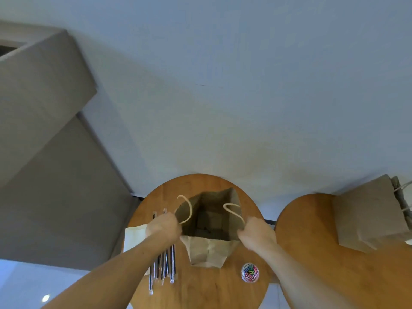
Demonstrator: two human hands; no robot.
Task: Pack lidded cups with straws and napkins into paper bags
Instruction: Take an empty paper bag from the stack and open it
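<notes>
A brown paper bag [207,250] stands open on a round wooden table [200,286], its mouth facing up and its two cord handles loose. My left hand [163,227] grips the bag's left rim. My right hand [256,231] grips the right rim, so the mouth is held wide. Inside, the bottom is dark and I cannot tell what lies there. Several wrapped straws [163,267] lie left of the bag, partly under my left forearm. A pale napkin stack [133,238] sits at the table's left edge. No lidded cup is in view.
A small clear tub of coloured paper clips [249,272] sits at the front right of the table. A second round table [312,253] stands to the right with a stack of flat paper bags [365,215]. A grey sofa [51,163] fills the left.
</notes>
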